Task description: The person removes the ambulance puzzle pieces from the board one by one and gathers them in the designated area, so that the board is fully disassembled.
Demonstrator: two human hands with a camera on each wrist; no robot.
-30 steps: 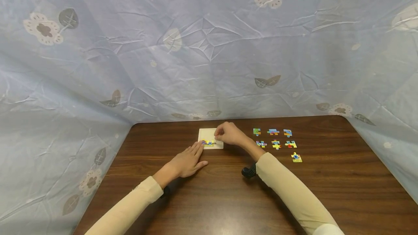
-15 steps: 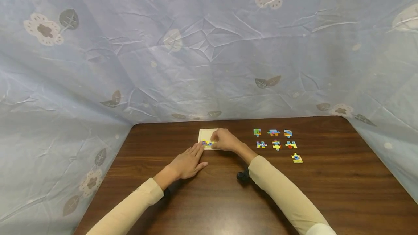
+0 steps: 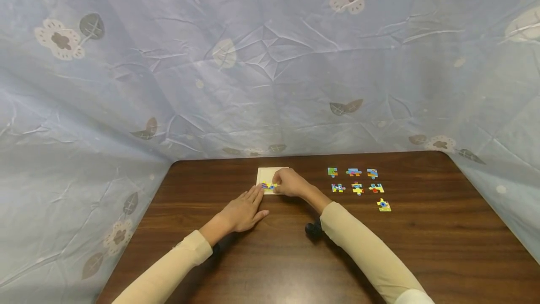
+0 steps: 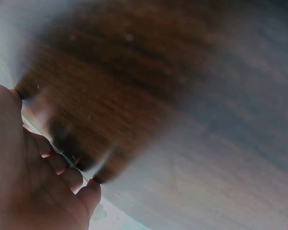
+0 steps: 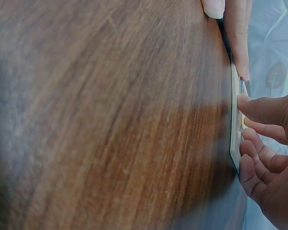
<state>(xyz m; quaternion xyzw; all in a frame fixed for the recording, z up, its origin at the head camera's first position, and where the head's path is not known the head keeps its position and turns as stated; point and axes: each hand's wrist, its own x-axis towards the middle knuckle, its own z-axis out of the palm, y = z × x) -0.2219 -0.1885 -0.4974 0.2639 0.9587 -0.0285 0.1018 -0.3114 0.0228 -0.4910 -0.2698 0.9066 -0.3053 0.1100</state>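
Observation:
A pale square puzzle board (image 3: 266, 173) lies near the table's far edge. Colourful jigsaw pieces (image 3: 268, 186) sit together along its front part. My left hand (image 3: 242, 211) lies flat on the table with straight fingers, its fingertips at the board's left edge. At the board's right half, my right hand (image 3: 292, 183) has curled fingers, thumb and index finger pinching a puzzle piece low on the board. Most of that piece is hidden, with a yellow bit (image 5: 245, 123) showing in the right wrist view. In the left wrist view the left hand (image 4: 38, 177) hides the board.
Several loose jigsaw pieces lie in rows to the right, including a blue one (image 3: 353, 172) and a yellow one (image 3: 384, 205) nearest me. The brown wooden table (image 3: 270, 257) ends at a patterned cloth (image 3: 270, 83) behind it.
My right hand has moved left and slightly down over the board, to the pieces at its front, and then held there. The left hand has stayed in place.

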